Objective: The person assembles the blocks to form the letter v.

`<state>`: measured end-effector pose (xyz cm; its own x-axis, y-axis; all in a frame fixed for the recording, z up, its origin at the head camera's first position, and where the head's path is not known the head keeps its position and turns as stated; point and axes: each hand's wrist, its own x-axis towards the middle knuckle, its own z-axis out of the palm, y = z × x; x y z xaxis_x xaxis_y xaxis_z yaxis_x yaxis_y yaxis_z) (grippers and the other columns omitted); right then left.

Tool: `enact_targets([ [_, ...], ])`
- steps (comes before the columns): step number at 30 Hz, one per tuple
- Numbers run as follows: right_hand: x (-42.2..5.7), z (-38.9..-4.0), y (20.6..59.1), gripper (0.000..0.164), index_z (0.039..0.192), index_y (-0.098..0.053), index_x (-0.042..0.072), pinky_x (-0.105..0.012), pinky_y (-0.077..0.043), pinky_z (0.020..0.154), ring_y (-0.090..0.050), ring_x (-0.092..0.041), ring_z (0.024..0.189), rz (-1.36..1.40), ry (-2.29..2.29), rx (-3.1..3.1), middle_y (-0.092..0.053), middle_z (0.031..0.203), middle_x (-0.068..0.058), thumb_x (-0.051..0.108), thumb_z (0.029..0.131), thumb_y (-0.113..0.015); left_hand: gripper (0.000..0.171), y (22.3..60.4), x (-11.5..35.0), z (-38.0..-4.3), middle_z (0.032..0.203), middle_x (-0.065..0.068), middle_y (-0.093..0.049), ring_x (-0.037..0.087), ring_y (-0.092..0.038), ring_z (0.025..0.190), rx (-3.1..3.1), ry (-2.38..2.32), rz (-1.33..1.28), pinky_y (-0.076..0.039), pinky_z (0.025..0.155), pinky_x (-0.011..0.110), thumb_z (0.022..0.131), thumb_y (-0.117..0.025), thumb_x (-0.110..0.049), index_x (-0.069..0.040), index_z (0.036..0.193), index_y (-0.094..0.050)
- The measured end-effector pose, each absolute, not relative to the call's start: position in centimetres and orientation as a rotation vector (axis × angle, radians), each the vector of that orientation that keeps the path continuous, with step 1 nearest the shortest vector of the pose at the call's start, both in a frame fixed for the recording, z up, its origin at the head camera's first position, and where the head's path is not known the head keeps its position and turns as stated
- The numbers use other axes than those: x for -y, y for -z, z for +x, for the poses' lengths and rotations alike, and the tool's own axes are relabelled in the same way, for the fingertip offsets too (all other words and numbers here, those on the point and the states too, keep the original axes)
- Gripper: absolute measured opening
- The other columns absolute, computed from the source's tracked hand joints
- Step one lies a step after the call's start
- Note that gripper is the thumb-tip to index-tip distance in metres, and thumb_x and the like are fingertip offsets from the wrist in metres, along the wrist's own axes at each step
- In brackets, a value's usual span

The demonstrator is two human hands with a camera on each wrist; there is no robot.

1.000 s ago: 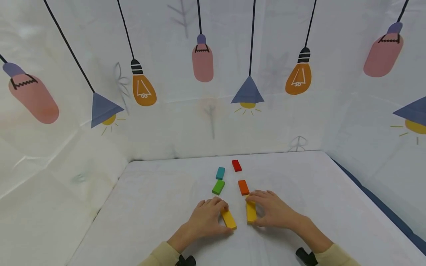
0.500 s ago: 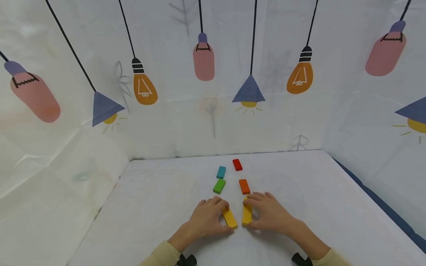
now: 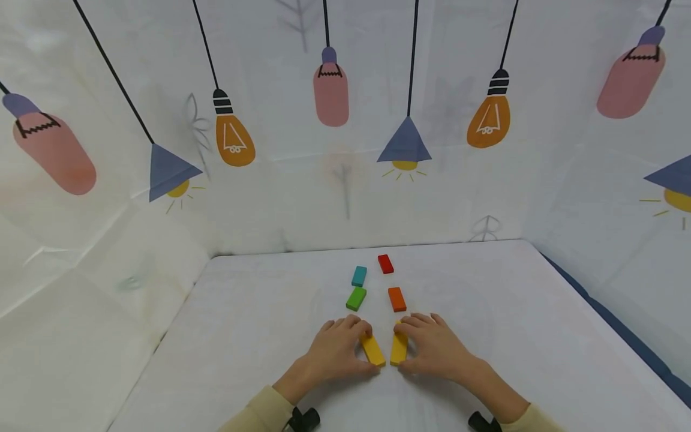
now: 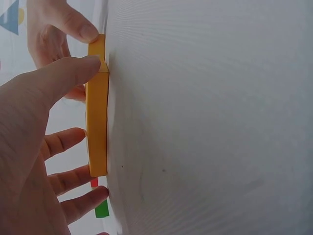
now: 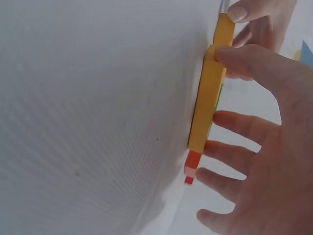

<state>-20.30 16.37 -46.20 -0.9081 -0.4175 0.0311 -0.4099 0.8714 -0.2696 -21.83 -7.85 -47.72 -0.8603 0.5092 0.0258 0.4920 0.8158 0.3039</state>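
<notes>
My left hand (image 3: 337, 351) grips one yellow block (image 3: 373, 352) lengthwise, thumb at the near end and fingers at the far end. Mirroring it, my right hand (image 3: 437, 348) holds a second yellow block (image 3: 399, 350) by its ends. Both blocks lie on the white table, slanting so that their near ends come close, with a small gap between. In the left wrist view, the left yellow block (image 4: 97, 122) shows its long side, the thumb on its near end. The right wrist view shows the right yellow block (image 5: 205, 105) under the right thumb.
Beyond the left hand lie a green block (image 3: 356, 299) and a teal block (image 3: 358, 276). An orange block (image 3: 397, 299) lies past the right hand, with a red block (image 3: 385, 264) farther back. A lamp-printed sheet (image 3: 345, 198) hangs behind the white table (image 3: 259, 312).
My right hand has slid its yellow block leftward, closer to the other yellow block, and turned it to a slant. The left hand has stayed in place with its block.
</notes>
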Motion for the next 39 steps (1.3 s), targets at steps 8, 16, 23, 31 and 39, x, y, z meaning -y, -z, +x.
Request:
enact_targets([
  [8, -16.26, -20.14, 46.63, 0.06, 0.124, -0.066, 0.025, -0.071, -0.03, 0.109, -0.053, -0.031, 0.13, -0.651, 0.444, -3.031, -0.064, 0.131, 0.001, 0.051, 0.072, -0.08, 0.058, 47.64, 7.78, -21.76, 0.122, -0.006, -0.058, 0.017, -0.057, 0.109, -2.938, -0.466, 0.816, -0.045, 0.102, 0.053, 0.074, -0.07, -0.073, -0.032, 0.114, -0.059],
  [16, -15.84, -20.14, 46.59, 0.06, 0.124, -0.066, 0.024, -0.07, -0.029, 0.111, -0.052, -0.029, 0.13, -0.59, 0.423, -3.054, -0.064, 0.132, 0.001, 0.051, 0.072, -0.08, 0.056, 47.63, 7.52, -21.94, 0.122, -0.006, -0.058, 0.017, -0.057, 0.108, -2.945, -0.46, 0.82, -0.045, 0.102, 0.054, 0.075, -0.071, -0.071, -0.033, 0.114, -0.058],
  [23, -15.58, -20.02, 46.73, 0.06, 0.124, -0.066, 0.023, -0.071, -0.027, 0.111, -0.052, -0.03, 0.131, -0.552, 0.46, -3.032, -0.063, 0.135, -0.001, 0.05, 0.072, -0.08, 0.056, 47.76, 7.45, -21.89, 0.121, -0.006, -0.059, 0.017, -0.057, 0.108, -2.95, -0.463, 0.813, -0.045, 0.103, 0.055, 0.075, -0.071, -0.071, -0.032, 0.113, -0.058],
  [31, -15.52, -20.04, 46.72, 0.061, 0.125, -0.066, 0.024, -0.071, -0.028, 0.111, -0.052, -0.03, 0.131, -0.543, 0.434, -3.039, -0.062, 0.136, -0.001, 0.051, 0.072, -0.08, 0.057, 47.39, 7.44, -21.6, 0.122, -0.006, -0.059, 0.018, -0.058, 0.109, -2.957, -0.457, 0.805, -0.045, 0.102, 0.055, 0.075, -0.072, -0.069, -0.031, 0.115, -0.058],
  [39, -15.43, -19.85, 46.36, 0.061, 0.126, -0.065, 0.023, -0.071, -0.029, 0.111, -0.052, -0.031, 0.131, -0.543, 0.455, -3.021, -0.061, 0.137, -0.002, 0.048, 0.073, -0.08, 0.059, 47.43, 7.47, -21.54, 0.125, -0.006, -0.058, 0.019, -0.057, 0.112, -2.954, -0.455, 0.775, -0.043, 0.105, 0.056, 0.075, -0.07, -0.072, -0.032, 0.117, -0.058],
])
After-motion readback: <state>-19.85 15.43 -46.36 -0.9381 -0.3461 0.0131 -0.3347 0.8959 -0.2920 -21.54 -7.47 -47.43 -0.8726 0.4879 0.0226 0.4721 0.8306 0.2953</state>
